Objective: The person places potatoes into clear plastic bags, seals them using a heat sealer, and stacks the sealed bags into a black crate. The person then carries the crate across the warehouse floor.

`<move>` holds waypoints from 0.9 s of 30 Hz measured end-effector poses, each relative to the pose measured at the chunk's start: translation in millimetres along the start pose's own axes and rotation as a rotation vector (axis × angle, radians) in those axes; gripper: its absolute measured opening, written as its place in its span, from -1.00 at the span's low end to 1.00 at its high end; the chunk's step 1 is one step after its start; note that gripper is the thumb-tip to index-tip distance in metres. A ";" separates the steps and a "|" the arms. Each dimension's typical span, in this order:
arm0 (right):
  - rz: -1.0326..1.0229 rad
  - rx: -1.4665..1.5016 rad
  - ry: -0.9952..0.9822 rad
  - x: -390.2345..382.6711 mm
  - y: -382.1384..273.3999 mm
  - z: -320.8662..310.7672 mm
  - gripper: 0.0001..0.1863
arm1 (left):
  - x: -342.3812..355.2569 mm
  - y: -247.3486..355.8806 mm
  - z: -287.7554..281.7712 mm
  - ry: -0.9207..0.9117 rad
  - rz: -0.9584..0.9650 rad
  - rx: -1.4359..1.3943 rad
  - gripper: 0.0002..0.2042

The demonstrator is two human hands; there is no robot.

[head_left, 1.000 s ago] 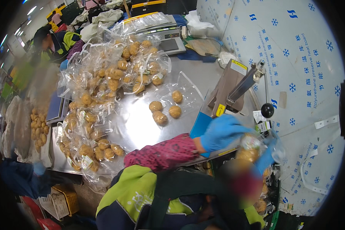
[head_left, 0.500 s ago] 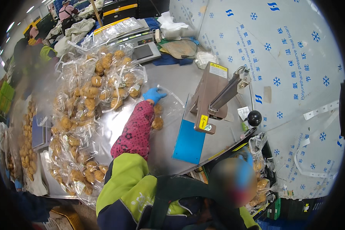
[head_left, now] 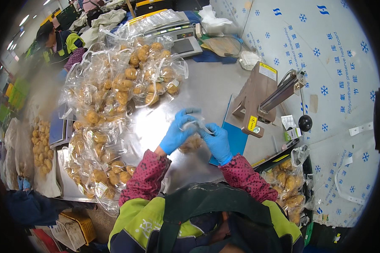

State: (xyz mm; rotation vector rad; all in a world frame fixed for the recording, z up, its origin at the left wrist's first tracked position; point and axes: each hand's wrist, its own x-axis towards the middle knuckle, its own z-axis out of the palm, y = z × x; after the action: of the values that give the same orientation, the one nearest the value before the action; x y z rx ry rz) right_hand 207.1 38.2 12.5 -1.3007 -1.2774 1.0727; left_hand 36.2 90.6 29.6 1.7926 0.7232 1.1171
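Observation:
Both my hands, in blue gloves, meet over the middle of the steel table. My left hand (head_left: 179, 130) is closed round the gathered top of a clear plastic bag of potatoes (head_left: 191, 144). From the other side, my right hand (head_left: 217, 143) pinches the same bag top. The potatoes hang or rest just below the fingers; which of the two I cannot tell. Right of my hands stands a brown lever press (head_left: 257, 99) with a black ball knob (head_left: 305, 123). A blue plate (head_left: 239, 141) at its base lies partly behind my right hand.
Many bagged potatoes (head_left: 122, 84) crowd the table's left side. A scale (head_left: 185, 44) stands at the back. More bagged potatoes (head_left: 289, 181) fill a crate at the lower right. Loose potatoes (head_left: 41, 143) lie at far left. A co-worker (head_left: 57, 42) is at upper left.
My left hand has drawn back from the table's middle with the potato bag. The right hand has come in from the lower right crate, and both now grip the bag top.

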 end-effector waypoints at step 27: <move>-0.271 0.285 0.775 -49.7 -44.1 -161.7 -0.59 | 103.2 83.9 163.0 -0.125 0.544 0.632 -0.81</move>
State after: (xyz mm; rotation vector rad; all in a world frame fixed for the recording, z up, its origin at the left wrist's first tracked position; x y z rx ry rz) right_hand 358.6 -22.9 74.6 -1.1151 -0.6545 0.4500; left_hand 229.7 76.8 111.0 2.6857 0.5582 1.1761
